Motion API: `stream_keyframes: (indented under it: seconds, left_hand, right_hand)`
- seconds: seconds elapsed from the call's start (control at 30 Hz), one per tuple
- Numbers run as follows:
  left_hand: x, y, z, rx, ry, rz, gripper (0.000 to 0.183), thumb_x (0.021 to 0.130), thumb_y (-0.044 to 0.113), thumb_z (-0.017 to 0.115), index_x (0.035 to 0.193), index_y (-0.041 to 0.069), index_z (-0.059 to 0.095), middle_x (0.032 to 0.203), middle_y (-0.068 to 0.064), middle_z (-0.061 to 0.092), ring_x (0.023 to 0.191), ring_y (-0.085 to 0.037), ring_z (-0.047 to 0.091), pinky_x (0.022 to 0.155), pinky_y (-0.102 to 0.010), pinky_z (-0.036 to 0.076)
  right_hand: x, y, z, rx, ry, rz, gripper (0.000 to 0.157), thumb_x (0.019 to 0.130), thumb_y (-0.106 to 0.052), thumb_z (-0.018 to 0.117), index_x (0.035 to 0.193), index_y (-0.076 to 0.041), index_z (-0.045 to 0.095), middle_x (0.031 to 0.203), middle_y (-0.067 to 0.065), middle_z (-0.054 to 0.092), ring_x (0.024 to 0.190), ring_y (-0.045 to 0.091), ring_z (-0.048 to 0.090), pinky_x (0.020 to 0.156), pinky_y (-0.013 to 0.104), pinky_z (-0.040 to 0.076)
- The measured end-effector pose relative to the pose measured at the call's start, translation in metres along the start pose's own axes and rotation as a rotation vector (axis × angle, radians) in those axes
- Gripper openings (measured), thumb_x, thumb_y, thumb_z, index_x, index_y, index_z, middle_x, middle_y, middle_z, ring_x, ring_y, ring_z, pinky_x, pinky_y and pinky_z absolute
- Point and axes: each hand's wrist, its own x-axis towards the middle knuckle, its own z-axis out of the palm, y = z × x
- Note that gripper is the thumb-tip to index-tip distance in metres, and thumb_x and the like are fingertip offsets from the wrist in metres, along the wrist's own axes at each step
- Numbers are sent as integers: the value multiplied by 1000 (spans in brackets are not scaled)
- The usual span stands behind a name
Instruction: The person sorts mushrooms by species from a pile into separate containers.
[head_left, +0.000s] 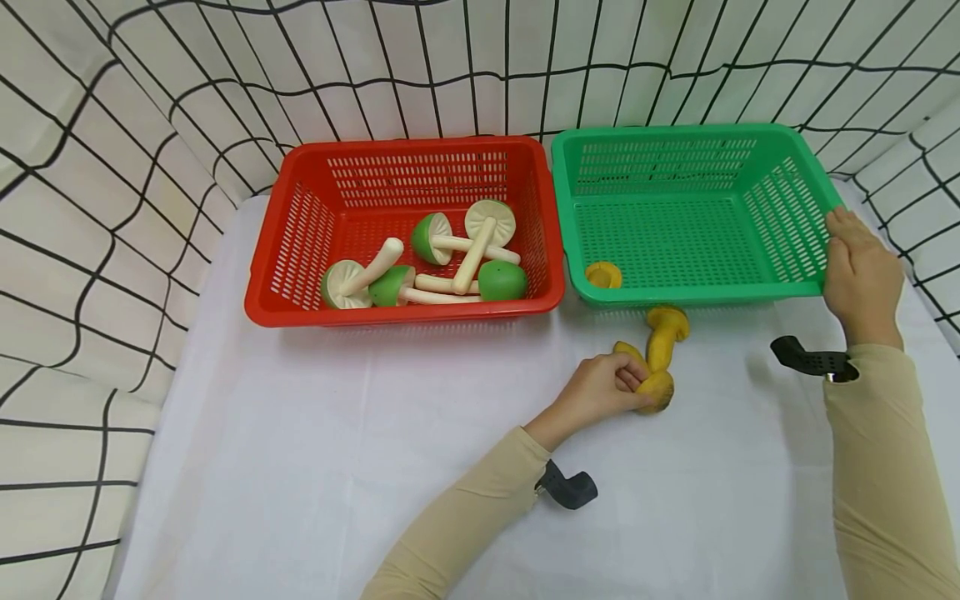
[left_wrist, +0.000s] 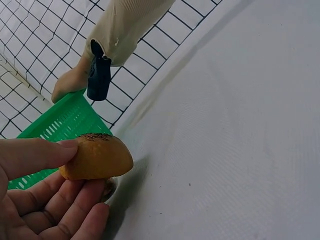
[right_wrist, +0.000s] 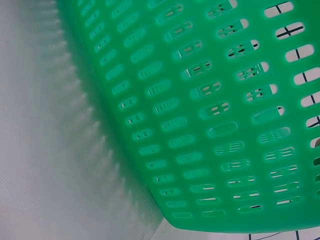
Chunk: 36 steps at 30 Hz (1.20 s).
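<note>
My left hand (head_left: 600,387) pinches a yellow toy mushroom (head_left: 657,393) between thumb and fingers, just in front of the green basket (head_left: 682,294). In the left wrist view, the brown-topped cap (left_wrist: 102,157) shows between the thumb and fingertips. Another yellow mushroom (head_left: 662,346) lies against it, its far end near the basket's front wall. A yellow piece (head_left: 630,350) pokes out beyond the fingers; which mushroom it belongs to I cannot tell. My right hand (head_left: 862,271) grips the basket's right rim. The right wrist view is filled by the basket's slotted wall (right_wrist: 200,120).
Inside the green basket, a yellow mushroom (head_left: 603,275) sits at the front left corner. A red basket (head_left: 405,315) stands beside it on the left, holding several green-capped mushrooms (head_left: 502,281) with pale stems. Black wire mesh (head_left: 480,79) encloses the white-covered table (head_left: 300,467).
</note>
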Motion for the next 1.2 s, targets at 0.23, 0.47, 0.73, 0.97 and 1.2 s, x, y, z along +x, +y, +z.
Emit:
stream_keyframes:
  seconds: [0.23, 0.47, 0.73, 0.97, 1.2]
  left_hand:
    - [-2, 7, -3, -23, -10, 38, 24, 76, 11, 79, 95, 5, 66, 80, 4, 62, 68, 1, 56, 64, -10, 47]
    - [-5, 16, -9, -11, -10, 66, 24, 76, 10, 78, 96, 5, 66, 81, 3, 62, 70, 1, 56, 67, -10, 46]
    - [-5, 18, -12, -22, -4, 71, 24, 77, 11, 77, 97, 5, 65, 82, 3, 62, 71, 0, 57, 66, -11, 47]
    - [-6, 21, -16, -26, 0, 72, 24, 77, 11, 77, 97, 5, 65, 82, 3, 62, 70, 0, 57, 66, -11, 47]
    - [-6, 23, -19, -28, 7, 83, 24, 78, 11, 77, 98, 4, 65, 83, 2, 63, 71, 0, 57, 66, -11, 47]
  right_hand:
    - [-1, 0, 0, 7, 12, -10, 48, 99, -21, 24, 139, -3, 43, 143, 12, 40, 136, 25, 33, 112, 41, 22]
    - [-1, 0, 0, 8, 8, -9, 48, 98, -21, 24, 139, -2, 43, 144, 12, 40, 136, 25, 33, 112, 41, 22]
    - [-1, 0, -1, -3, -2, 1, 48, 99, -21, 23, 140, -3, 41, 145, 11, 38, 136, 25, 32, 113, 40, 20]
    - [-1, -1, 0, -3, 6, 0, 48, 99, -22, 24, 139, -3, 43, 144, 11, 39, 136, 25, 33, 113, 40, 21]
    - [0, 0, 1, -9, 16, 0, 47, 99, -20, 25, 138, -2, 44, 143, 12, 40, 135, 26, 34, 112, 40, 22]
